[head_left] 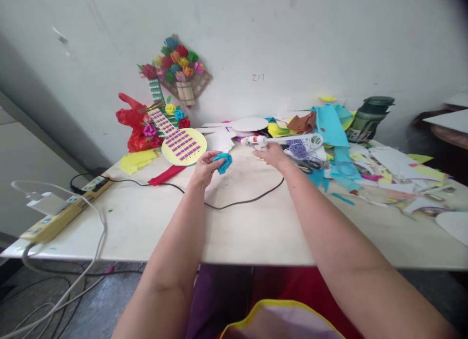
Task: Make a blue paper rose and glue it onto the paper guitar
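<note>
Between the thumb and fingers of my left hand [206,167] is a blue crepe paper flower [224,163], held a little above the table. My right hand [273,154] is closed round a white hot glue gun [258,141], whose nozzle end points left toward the flower. The flower and the gun are apart. A black cord [237,203] runs over the table under both arms. Left of my left hand lies a yellow paper guitar [185,146] with purple strips. A red paper strip [166,175] lies just below it.
A yellow power strip [66,209] with a white charger [47,203] lies at the left edge. Paper scraps [398,170], blue crepe paper [331,129], scissors [310,166] and a dark green bottle [371,119] crowd the right. Paper flowers [179,61] stand against the wall.
</note>
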Demonstrator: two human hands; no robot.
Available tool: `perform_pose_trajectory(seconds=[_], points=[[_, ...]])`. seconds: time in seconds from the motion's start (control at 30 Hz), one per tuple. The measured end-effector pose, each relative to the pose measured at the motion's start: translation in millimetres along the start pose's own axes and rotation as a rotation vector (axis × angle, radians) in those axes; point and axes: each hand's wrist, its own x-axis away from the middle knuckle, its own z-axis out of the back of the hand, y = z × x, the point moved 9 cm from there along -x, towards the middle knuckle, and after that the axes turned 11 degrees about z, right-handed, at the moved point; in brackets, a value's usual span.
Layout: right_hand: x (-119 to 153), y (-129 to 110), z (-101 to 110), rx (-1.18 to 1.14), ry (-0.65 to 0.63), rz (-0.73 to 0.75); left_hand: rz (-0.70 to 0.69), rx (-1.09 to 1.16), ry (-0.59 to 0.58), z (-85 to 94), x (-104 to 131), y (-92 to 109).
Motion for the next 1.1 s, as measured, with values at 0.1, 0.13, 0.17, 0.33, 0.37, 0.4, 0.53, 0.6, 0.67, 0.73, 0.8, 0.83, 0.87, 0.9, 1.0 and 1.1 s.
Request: perform_pose_trajectory(seconds=[0.1, 0.13, 0.17, 0.33, 0.37, 0.4, 0.53, 0.6, 0.67, 0.73, 0.8, 0.83, 0.87, 0.9, 1.0, 1.1], points=[[1.7, -7.6, -4.7, -0.453, -0.076, 0.039, -0.015, -0.038, 0.013, 0.1, 0.4, 1.8], [3.3, -12.6, -4.6, -0.543, -0.102, 0.061, -0.021, -0.056, 0.022, 0.5, 0.4, 2.3], [5.3, -17.6, -4.1, -0.607, -0.128, 0.081, -0.028, -0.077, 0.031, 1.0, 0.3, 2.6], [16.5, -33.6, -8.4, -0.682, -0.31, 0.125, -0.047, -0.185, 0.072, 2.3, -0.1, 2.7], [18.0, -34.0, -10.5, -0.668, -0.341, 0.124, -0.045, -0.198, 0.074, 2.0, 0.0, 2.4], [19.1, -33.7, -12.8, -0.655, -0.366, 0.121, -0.04, -0.206, 0.074, 1.5, 0.3, 2.2], [20.3, -30.2, -20.1, -0.629, -0.421, 0.112, -0.023, -0.218, 0.073, -0.8, 1.8, 2.4], [20.0, -29.0, -21.6, -0.626, -0.428, 0.108, -0.018, -0.221, 0.073, -2.2, 2.4, 3.1], [19.9, -28.1, -22.1, -0.616, -0.43, 0.102, -0.014, -0.225, 0.068, -4.1, 2.9, 3.6], [20.3, -27.6, -22.9, -0.61, -0.437, 0.096, -0.013, -0.233, 0.061, -6.2, 3.4, 4.2], [20.9, -27.4, -24.3, -0.611, -0.448, 0.093, -0.017, -0.241, 0.056, -7.9, 3.7, 4.7], [21.1, -27.1, -24.9, -0.611, -0.452, 0.091, -0.018, -0.245, 0.053, -8.6, 3.7, 4.7], [21.1, -26.7, -25.3, -0.611, -0.454, 0.09, -0.02, -0.248, 0.05, -9.3, 3.7, 4.6], [21.1, -26.4, -25.7, -0.608, -0.455, 0.089, -0.02, -0.25, 0.046, -9.7, 3.5, 4.3], [21.1, -26.8, -26.1, -0.606, -0.456, 0.088, -0.02, -0.253, 0.036, -10.6, 2.7, 3.0], [21.9, -28.6, -26.5, -0.616, -0.466, 0.086, -0.019, -0.249, 0.038, -10.2, 2.1, 2.1]])
